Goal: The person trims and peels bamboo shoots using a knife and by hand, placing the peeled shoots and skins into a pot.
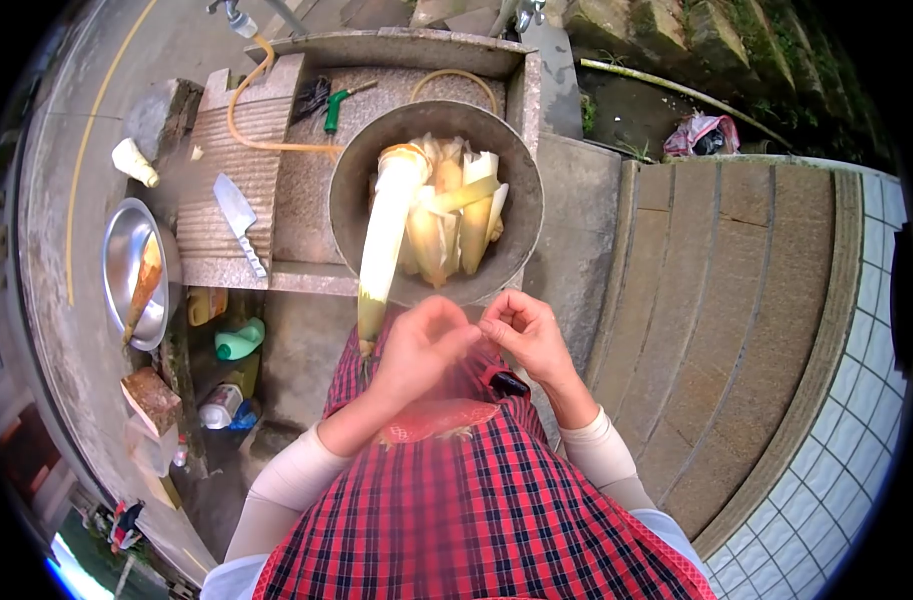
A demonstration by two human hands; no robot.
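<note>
My left hand (431, 342) and my right hand (525, 334) meet in front of the checked apron (426, 500), just below the pot. Thumb and fingers of each are pinched together, tips almost touching. Anything between them is too small to make out. Beyond them, a large round metal pot (521, 225) sits at the stone sink's front edge, filled with peeled pieces that look like bamboo shoots (446, 235). One long pale shoot (384, 235) leans over the near rim, its greenish tip pointing down beside my left hand.
A cleaver (236, 215) lies on the ribbed stone washboard (201, 160). Left of it stands a steel basin (116, 250) holding an unpeeled shoot (144, 285). An orange hose (238, 110) runs from the tap into the sink (306, 215). Stone steps (716, 300) lie on the right.
</note>
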